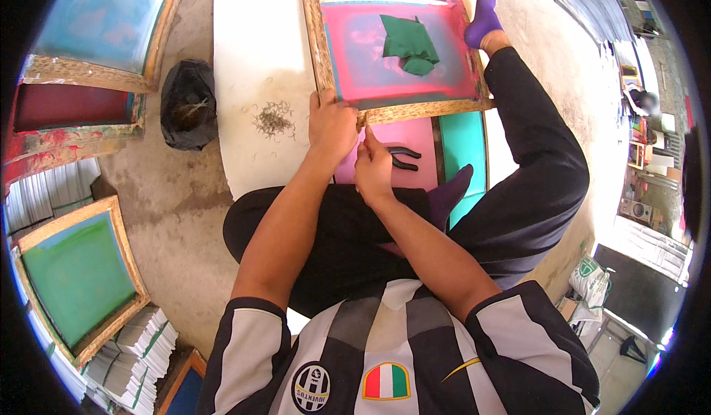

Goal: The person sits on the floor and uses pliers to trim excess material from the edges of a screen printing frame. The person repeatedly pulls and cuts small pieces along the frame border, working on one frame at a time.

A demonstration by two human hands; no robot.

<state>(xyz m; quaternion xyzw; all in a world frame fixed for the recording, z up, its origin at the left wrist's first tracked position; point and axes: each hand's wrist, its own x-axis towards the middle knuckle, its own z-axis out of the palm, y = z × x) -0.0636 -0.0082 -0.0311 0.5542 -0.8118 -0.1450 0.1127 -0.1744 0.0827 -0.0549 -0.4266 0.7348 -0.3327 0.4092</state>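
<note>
Judged step: working wood-framed screen's [422, 110] near-left corner; screen partly covers pink sheet [424, 135]; left hand [335, 125] clasps that corner; right hand [374, 168] just nearer, cannot tell if its grip holds anything; next move likely calls for steady bracing

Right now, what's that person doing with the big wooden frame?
The person sits with both hands at the near left corner of the wooden frame. The left hand is on the corner; the right hand is curled beside it, fingertips at the near edge. I can't make out whether anything is in its grip. Green cloth lies on the frame's pink-and-blue screen. Black-handled pliers lie near the right hand.
</note>
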